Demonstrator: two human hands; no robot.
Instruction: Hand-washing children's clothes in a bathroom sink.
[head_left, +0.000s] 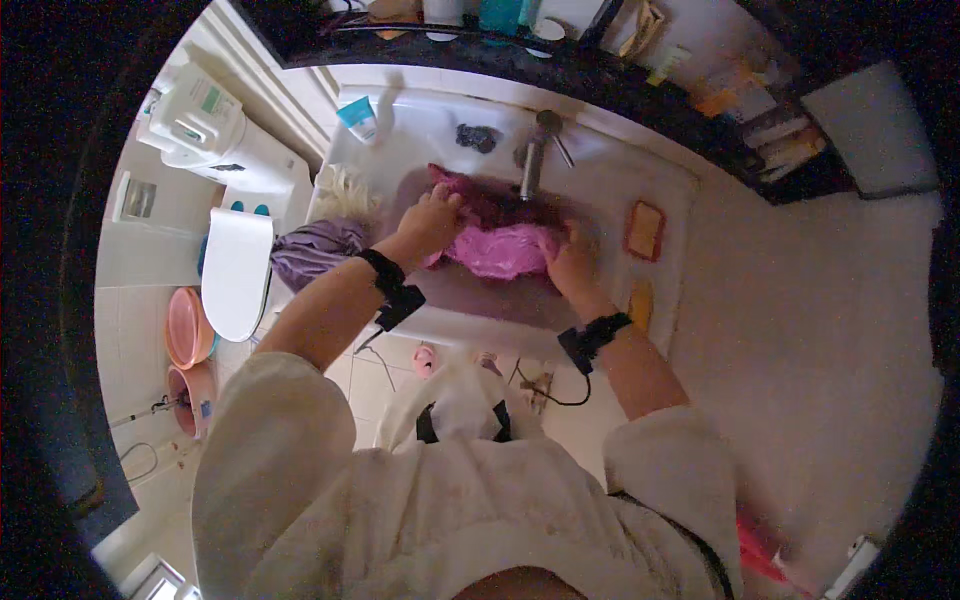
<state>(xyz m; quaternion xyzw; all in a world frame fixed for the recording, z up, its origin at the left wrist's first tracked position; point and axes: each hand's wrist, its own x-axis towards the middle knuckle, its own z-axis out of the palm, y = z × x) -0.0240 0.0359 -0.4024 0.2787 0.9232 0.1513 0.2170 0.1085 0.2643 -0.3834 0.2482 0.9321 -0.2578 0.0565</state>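
Note:
A wet pink cloth lies partly in cloudy, purplish water in a white washbasin. Its near part is bright pink and bunched, while the far part looks dark red under the tap. My left hand grips the cloth at its far left side, fingers curled over the fabric. On the opposite side, my right hand holds the cloth's right edge, with some fingers hidden by the hand itself. The metal tap reaches out over the dark part of the cloth.
Purple cloth and a cream fringed cloth rest on the basin's left rim. A tube and a dark clump sit behind. At right are a soap dish and a yellowish bar. Left stands a toilet.

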